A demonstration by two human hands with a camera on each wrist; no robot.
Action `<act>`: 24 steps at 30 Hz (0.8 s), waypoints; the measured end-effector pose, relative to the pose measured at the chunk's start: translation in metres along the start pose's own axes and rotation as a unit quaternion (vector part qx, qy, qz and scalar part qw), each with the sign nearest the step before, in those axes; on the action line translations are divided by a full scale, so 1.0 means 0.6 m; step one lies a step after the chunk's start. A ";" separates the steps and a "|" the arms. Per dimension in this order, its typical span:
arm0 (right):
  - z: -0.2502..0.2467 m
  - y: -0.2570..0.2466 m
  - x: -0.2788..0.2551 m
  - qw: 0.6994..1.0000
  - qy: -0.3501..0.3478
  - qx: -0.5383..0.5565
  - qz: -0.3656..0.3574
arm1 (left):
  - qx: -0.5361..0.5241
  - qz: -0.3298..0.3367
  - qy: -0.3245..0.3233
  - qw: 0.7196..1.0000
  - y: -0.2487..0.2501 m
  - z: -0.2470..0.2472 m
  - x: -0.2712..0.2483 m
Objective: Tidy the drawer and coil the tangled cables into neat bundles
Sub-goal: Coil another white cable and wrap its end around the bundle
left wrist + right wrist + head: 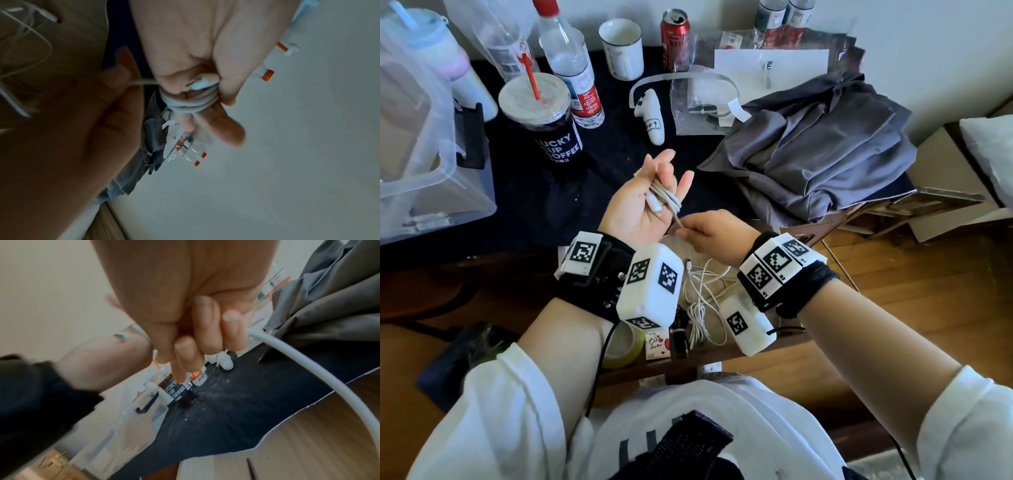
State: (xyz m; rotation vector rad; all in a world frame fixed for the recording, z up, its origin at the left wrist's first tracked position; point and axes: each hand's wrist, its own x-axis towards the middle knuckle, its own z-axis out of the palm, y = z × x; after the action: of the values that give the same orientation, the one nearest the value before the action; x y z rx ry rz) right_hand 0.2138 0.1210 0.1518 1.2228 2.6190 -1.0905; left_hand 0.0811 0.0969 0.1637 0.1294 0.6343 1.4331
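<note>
Right hand (pixel 717 229), nearest, pinches the white charging cable (pixel 666 198) at its free run. Left hand (pixel 645 202), at 10 o'clock and touching it, holds the coils wound round its fingers (pixel 213 118).

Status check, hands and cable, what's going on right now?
Left hand wears white cable looped round two fingers, thumb on plug. Right hand pinches the loose end. More cables tangled in drawer below. Nothing blocking.

coffee cup (pixel 544 126) ahead, grey cloth (pixel 811 150) right
</note>
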 end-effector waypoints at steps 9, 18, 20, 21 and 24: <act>-0.009 -0.012 -0.011 0.998 0.018 -0.059 -0.009 | 0.205 -0.020 0.021 0.978 -0.005 -0.021 0.002; -0.042 -0.012 -0.007 0.987 0.156 0.044 -0.003 | 0.374 -0.105 0.036 0.921 -0.035 -0.012 -0.006; -0.044 -0.006 -0.004 0.982 0.170 0.075 -0.009 | 0.394 -0.121 0.025 0.911 -0.037 -0.010 -0.009; -0.044 -0.003 -0.004 0.979 0.177 0.096 -0.013 | 0.401 -0.129 0.017 0.907 -0.036 -0.010 -0.011; -0.043 0.012 -0.004 0.965 0.192 0.176 -0.005 | 0.413 -0.189 -0.029 0.891 -0.030 -0.015 -0.013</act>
State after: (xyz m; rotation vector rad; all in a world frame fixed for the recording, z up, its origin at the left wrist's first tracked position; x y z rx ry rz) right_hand 0.2264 0.1383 0.1677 1.6409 2.7793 -1.5081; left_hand 0.0922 0.0839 0.1505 0.6763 1.1229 0.7057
